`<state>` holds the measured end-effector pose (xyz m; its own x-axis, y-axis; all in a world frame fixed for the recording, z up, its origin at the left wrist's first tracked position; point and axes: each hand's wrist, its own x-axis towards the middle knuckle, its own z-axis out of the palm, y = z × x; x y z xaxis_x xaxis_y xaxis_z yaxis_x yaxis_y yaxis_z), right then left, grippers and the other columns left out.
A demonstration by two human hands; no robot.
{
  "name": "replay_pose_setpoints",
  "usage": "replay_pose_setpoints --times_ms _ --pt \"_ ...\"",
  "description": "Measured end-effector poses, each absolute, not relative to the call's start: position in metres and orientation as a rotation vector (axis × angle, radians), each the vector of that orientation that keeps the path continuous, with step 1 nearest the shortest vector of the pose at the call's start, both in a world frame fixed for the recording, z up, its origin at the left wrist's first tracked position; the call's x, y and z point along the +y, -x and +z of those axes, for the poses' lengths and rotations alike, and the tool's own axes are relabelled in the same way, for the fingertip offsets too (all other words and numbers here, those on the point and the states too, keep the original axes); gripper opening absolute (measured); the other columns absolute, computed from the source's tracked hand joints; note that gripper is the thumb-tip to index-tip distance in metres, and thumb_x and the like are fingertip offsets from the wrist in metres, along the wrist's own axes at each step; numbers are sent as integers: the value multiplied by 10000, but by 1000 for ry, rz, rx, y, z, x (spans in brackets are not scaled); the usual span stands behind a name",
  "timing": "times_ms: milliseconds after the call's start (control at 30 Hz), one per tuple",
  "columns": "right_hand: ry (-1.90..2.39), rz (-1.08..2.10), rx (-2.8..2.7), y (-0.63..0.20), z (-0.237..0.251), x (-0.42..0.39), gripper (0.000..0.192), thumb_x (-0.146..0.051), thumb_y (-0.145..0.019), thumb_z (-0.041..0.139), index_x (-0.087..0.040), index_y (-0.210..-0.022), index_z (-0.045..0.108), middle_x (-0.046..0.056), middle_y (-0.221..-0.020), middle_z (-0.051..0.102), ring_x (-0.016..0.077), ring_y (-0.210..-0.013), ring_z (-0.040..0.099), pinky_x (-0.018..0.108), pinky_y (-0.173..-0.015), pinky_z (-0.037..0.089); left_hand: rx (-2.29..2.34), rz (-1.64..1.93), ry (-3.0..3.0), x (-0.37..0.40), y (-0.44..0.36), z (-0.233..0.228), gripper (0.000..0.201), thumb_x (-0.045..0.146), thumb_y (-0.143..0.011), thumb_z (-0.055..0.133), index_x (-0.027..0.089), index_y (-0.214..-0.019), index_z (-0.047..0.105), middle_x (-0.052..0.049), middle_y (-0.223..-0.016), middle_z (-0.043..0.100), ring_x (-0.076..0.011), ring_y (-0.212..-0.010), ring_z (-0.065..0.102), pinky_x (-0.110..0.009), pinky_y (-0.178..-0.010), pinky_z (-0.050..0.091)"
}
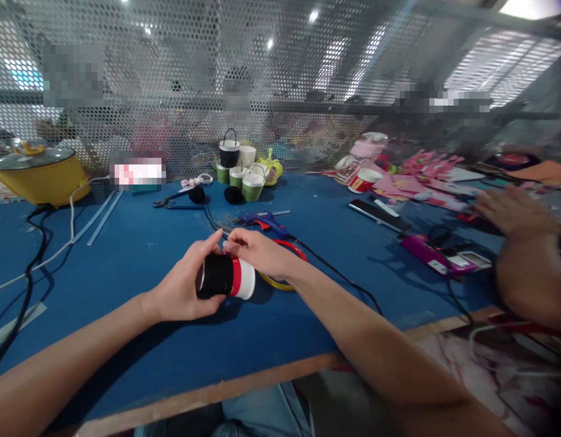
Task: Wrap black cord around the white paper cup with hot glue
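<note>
I've got the small paper cup wrapped in black with a red band and white base (226,277) lying sideways in my left hand (182,291), fingers curled under and around its black end, gripping it just above the blue felt-covered table (125,261). My right hand (257,252) comes in from the other side, thumb and fingertips pinched at the cup's top edge, right against my left thumb, pressing the black wrap down, I'd say. This looks like the smoothing stage of covering the cup; the next move calls for turning it slowly while keeping the wrap tight. Just beyond my right fingers lies the blue hot-glue gun (266,222), and under my right wrist the red and yellow rings (287,267). Further out stand green and white decorated cups (242,173). A co-worker's hand (512,212) hovers far right.
</note>
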<state>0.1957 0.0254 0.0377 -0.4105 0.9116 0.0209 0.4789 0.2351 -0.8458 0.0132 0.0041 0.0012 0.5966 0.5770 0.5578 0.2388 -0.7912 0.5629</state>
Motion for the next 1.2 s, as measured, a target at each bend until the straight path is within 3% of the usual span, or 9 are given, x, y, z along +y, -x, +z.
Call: replay_pose_setpoints --times_ms 200,367,567,700,833,1200 --pt "1293 1014 -2112 -198 37 25 196 -329 -865 389 -178 -750 435 -33 -668 417 109 -623 376 256 -580 318 622 1041 -2483 6 -12 1 905 148 -685 620 262 -1392 67 -100 -1137 446 -249 -1037 451 -430 -915 392" --pt "1325 844 -2131 -198 38 25 195 -324 -869 386 -186 -733 414 -30 -657 443 112 -610 393 257 -572 314 747 940 -2433 11 -9 -2 894 266 -716 663 269 -1390 76 -110 -1169 438 -257 -1070 453 -438 -926 396" --pt "1357 711 -2109 -193 41 19 183 -271 -864 394 -192 -699 389 -28 -660 441 109 -603 400 259 -586 317 900 813 -2197 15 -10 -5 836 423 -669 691 200 -1344 250 -138 -1233 459 -300 -1098 471 -463 -931 392" --pt "1292 605 -2161 -190 38 16 181 -261 -861 399 -196 -694 371 -20 -684 434 113 -619 401 263 -593 320 870 732 -1872 13 -11 -3 688 455 -750 595 193 -1310 294 -111 -1141 540 -268 -974 562 -407 -815 475" --pt "1222 496 -2183 -189 34 14 182 -269 -861 403 -200 -699 360 -15 -714 418 115 -631 395 265 -595 318 863 744 -1806 11 -13 2 554 445 -784 554 180 -1238 378 -85 -1068 578 -252 -958 564 -379 -803 478" --pt "1127 847 -2004 -192 42 15 157 -270 -841 447 -182 -710 445 -23 -683 465 109 -648 432 250 -616 351 851 877 -2042 10 -12 1 615 392 -743 628 188 -1256 357 -115 -1204 491 -275 -1090 490 -433 -923 408"
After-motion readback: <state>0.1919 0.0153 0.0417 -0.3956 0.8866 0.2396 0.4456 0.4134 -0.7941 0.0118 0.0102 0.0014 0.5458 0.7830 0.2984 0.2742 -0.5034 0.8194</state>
